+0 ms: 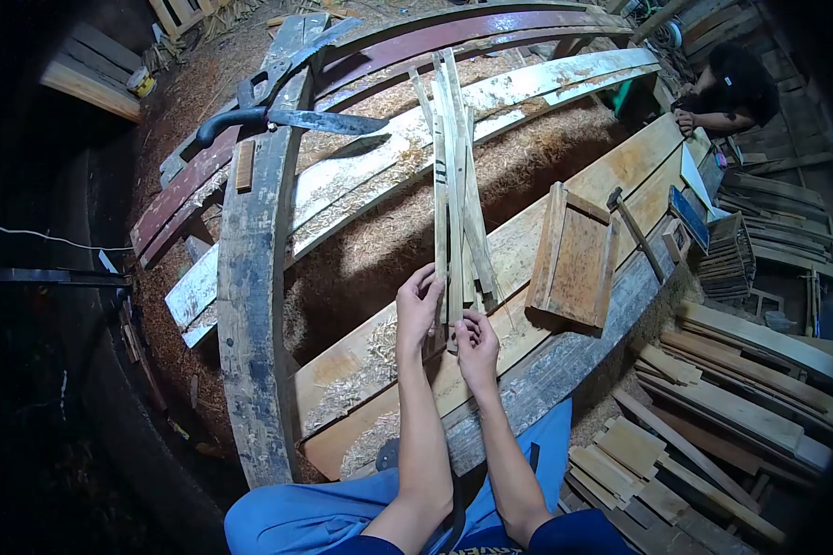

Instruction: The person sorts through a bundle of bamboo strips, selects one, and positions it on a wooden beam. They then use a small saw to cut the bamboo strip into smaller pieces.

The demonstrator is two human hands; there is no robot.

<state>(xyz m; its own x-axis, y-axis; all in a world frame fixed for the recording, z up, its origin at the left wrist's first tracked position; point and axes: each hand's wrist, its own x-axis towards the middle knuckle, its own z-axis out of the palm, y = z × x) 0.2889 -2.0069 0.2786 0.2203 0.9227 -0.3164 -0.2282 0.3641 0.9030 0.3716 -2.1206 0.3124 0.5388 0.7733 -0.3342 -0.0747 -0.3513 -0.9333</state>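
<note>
While the left hand [420, 301] bends its fingers at the left edge of the strips [453, 166], its grip too unclear to tell, the right hand [478, 340] pinches their near end. Ahead of both hands, the strips fan out across the planks [516, 242] and white board [565, 74]. Rightward of the right hand lie a box [572, 264] and hammer [635, 231].

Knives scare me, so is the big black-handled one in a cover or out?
Out: the knife lies across the wooden beam, its grey blade bare from the black handle to the tip.
</note>
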